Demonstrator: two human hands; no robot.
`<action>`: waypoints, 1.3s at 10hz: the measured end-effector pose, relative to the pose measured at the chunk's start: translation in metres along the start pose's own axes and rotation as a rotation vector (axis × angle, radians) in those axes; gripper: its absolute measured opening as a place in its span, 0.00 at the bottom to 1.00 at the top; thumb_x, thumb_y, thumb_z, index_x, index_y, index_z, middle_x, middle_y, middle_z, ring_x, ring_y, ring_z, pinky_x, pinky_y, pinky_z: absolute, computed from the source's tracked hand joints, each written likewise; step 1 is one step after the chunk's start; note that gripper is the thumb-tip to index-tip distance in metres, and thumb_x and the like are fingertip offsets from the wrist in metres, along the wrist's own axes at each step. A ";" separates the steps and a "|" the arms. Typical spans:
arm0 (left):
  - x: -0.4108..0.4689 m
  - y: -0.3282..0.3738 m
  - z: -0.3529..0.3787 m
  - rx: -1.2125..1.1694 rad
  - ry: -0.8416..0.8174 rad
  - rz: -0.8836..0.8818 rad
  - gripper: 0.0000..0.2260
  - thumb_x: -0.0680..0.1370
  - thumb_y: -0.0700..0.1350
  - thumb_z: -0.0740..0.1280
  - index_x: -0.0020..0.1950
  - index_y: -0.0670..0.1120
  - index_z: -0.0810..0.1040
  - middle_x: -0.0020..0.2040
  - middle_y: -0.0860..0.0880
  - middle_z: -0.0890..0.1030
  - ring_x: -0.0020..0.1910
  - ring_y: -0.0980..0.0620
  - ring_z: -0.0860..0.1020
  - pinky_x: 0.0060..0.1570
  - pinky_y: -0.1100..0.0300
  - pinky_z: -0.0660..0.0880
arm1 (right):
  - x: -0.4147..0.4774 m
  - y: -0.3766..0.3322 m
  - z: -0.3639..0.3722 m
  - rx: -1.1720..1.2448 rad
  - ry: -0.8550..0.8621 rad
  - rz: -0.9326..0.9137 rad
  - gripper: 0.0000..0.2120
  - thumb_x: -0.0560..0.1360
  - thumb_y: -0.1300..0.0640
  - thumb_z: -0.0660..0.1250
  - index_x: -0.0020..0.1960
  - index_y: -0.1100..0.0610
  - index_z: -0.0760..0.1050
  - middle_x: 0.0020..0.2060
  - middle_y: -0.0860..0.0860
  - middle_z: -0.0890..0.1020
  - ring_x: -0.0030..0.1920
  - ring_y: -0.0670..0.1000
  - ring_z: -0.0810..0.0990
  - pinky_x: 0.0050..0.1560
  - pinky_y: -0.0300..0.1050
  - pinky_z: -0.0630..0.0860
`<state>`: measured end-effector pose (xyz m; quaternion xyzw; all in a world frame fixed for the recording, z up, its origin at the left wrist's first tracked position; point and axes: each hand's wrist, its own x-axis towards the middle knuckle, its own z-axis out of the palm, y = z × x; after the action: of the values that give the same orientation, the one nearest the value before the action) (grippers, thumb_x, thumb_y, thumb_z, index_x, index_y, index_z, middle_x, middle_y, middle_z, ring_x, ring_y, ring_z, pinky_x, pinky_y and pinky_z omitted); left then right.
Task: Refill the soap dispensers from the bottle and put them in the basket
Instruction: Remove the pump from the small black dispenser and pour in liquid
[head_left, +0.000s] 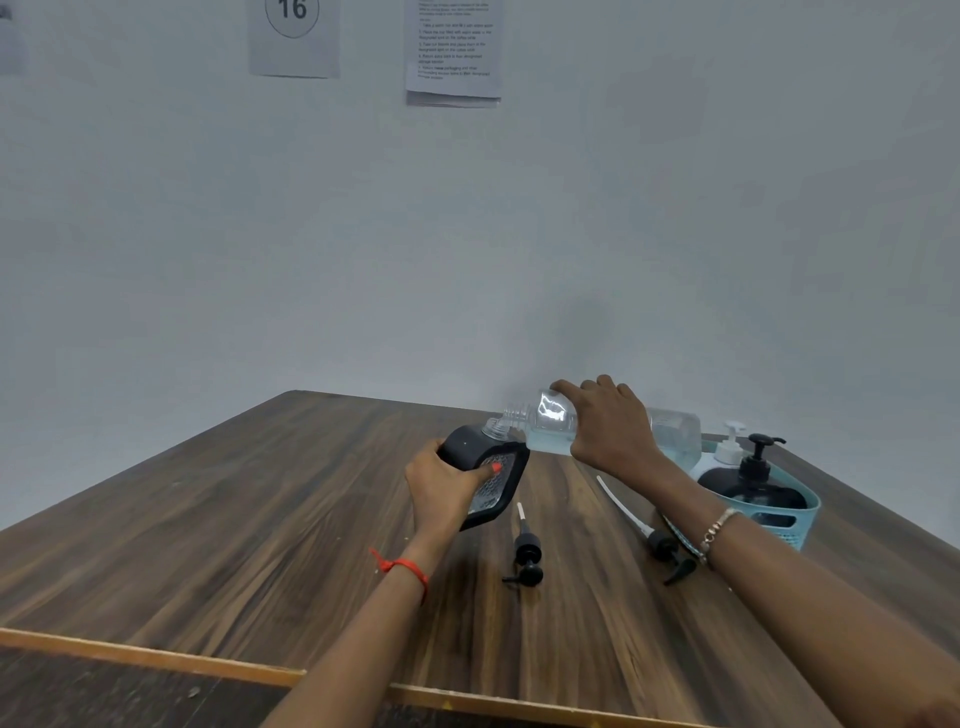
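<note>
Carefully, I tip the clear bottle (545, 423), gripped in my right hand (608, 428), into the dark dispenser (470, 452) that my left hand (441, 488) clasps, tilted over the wooden table (260, 519).
I'd hold the necks together and pour slowly; flow and fill level are unreadable, and my right arm hides part of the basket (800, 525).
</note>
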<state>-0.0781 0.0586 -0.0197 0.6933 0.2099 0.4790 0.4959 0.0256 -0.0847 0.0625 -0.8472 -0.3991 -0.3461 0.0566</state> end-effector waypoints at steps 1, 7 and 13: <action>-0.001 -0.001 -0.001 0.000 -0.008 -0.002 0.18 0.59 0.43 0.80 0.43 0.46 0.76 0.38 0.51 0.79 0.35 0.55 0.78 0.31 0.70 0.70 | 0.000 0.000 0.000 -0.007 0.003 -0.005 0.31 0.65 0.64 0.63 0.67 0.50 0.66 0.47 0.53 0.79 0.52 0.54 0.73 0.47 0.42 0.65; -0.002 -0.004 0.002 0.006 -0.010 -0.027 0.19 0.59 0.43 0.80 0.43 0.47 0.75 0.38 0.50 0.79 0.36 0.54 0.78 0.30 0.70 0.69 | -0.003 0.001 0.000 -0.023 -0.007 -0.006 0.32 0.65 0.65 0.63 0.68 0.50 0.66 0.48 0.52 0.79 0.52 0.54 0.73 0.49 0.43 0.66; -0.005 -0.002 0.003 -0.002 -0.019 -0.042 0.19 0.59 0.44 0.80 0.44 0.46 0.77 0.38 0.51 0.80 0.36 0.55 0.78 0.30 0.70 0.69 | -0.007 0.002 -0.002 -0.024 -0.002 -0.006 0.31 0.65 0.64 0.63 0.68 0.50 0.66 0.48 0.52 0.79 0.53 0.54 0.73 0.50 0.43 0.66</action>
<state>-0.0769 0.0544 -0.0242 0.6928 0.2193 0.4621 0.5083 0.0231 -0.0913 0.0600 -0.8470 -0.3975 -0.3500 0.0451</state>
